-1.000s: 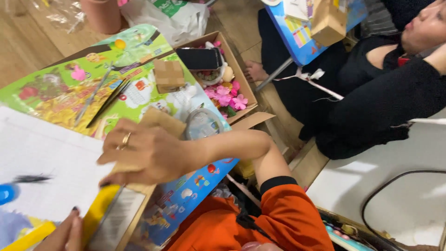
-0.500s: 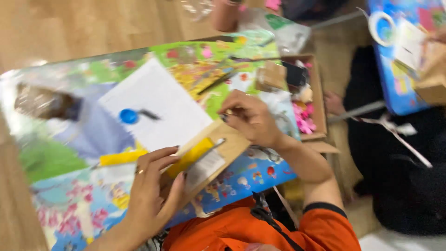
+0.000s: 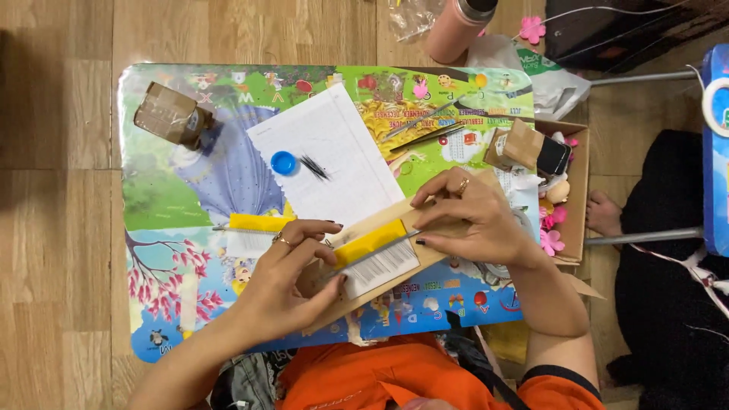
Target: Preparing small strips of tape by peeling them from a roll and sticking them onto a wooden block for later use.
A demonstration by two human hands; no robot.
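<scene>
**My hands on the cardboard piece**

I sit at a low desk [image 3: 152, 197] with a bright picture mat on top. Both my hands rest on a long brown cardboard piece [image 3: 456, 228] that lies slanted on the near side of the desk, in front of me. A yellow strip [image 3: 370, 241] and a white lined card [image 3: 380, 267] lie on the cardboard.

My left hand [image 3: 292, 277] is on the left end of the cardboard. Its grip is bent down on the cardboard, with the fingers pressing on it beside the yellow strip. There is a ring on one finger.

My right hand [image 3: 471, 220] is on the right end. Its grip is curled over the cardboard edge, and the fingers press flat on it. This hand has a ring too. A thin dark stick [image 3: 380, 252] lies along the yellow strip between my two hands. I cannot tell which hand holds it.

Just past my hands lies a white sheet of paper [image 3: 342, 152]. A small blue cap [image 3: 284, 162] sits on it, and a little bunch of thin black bits [image 3: 314, 167] lies just beside the cap. A second yellow strip [image 3: 250, 222] lies left of my left hand.

At the far left of the desk sits a brown roll of tape [image 3: 173, 115]. On the right is an open cardboard box [image 3: 577, 190] with pink flowers [image 3: 552, 241] in it. A pink bottle [image 3: 456, 26] stands on the floor beyond the desk.
</scene>
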